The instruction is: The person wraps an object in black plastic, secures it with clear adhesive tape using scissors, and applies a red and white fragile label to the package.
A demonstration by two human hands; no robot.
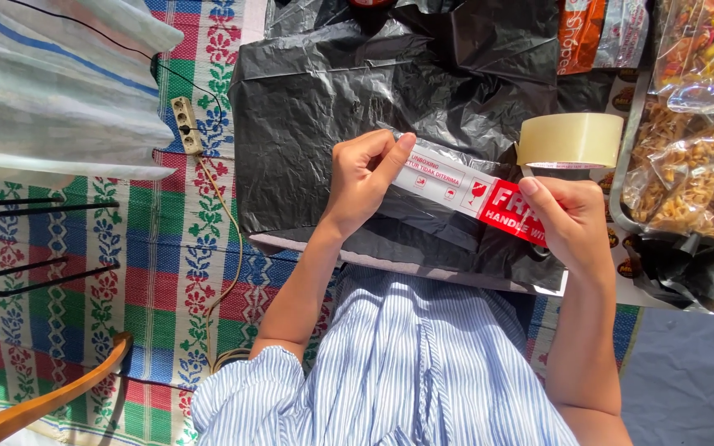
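On the black plastic-wrapped parcel [332, 124], at the centre of the head view, a red and white sticker strip [473, 196] is held stretched between both hands. The left hand [361, 182] is closed on the white end of the strip, with the thumb laid along its upper edge and the fingers curled beneath. The right hand [572, 223] is closed on the red end, the thumb pressed on the printed face. The strip is tilted, its left end higher than its right, and lies just above the parcel's surface; whether it touches the plastic cannot be told. A roll of clear packing tape [570, 140] stands just above the right hand, resting on the parcel's edge. A metal tray [621, 190] holding clear bags of snacks [696, 182] is placed to the right. A beige power strip [185, 124] with its cord lies on the woven patterned mat [159, 272] to the left, well apart from the hands. A striped blue shirt [406, 363] fills the lower centre.
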